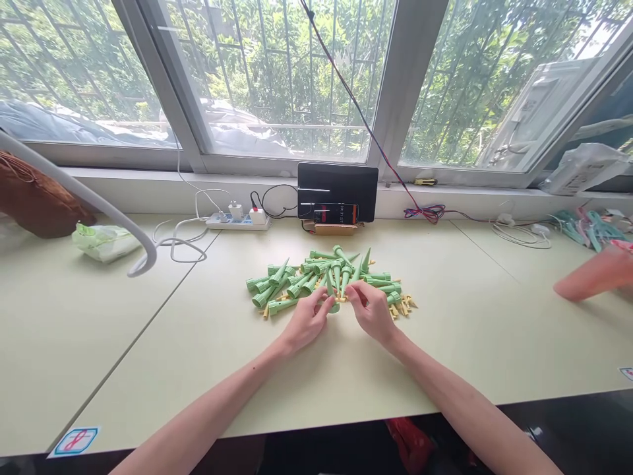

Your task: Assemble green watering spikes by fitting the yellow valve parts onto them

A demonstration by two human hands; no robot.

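A green plastic watering spike point(330, 285) stands point up in my left hand point(307, 318), whose thumb and fingers are closed around its lower part. My right hand point(372, 313) pinches a small yellow plastic piece point(341, 300) against the side of that spike; whether it sits in the spike I cannot tell. Just beyond both hands lies a heap of similar green spikes point(283, 277), several with ribbed caps. Loose yellow pieces point(406, 305) are scattered under and around the heap, mostly by my right hand.
Behind the heap, a phone point(336, 213) leans on a black tablet-like panel point(337, 181). A power strip point(238, 222) with white cables lies to its left. A white curved rod point(123, 224) reaches in at left. A pink bag point(593, 274) lies at right.
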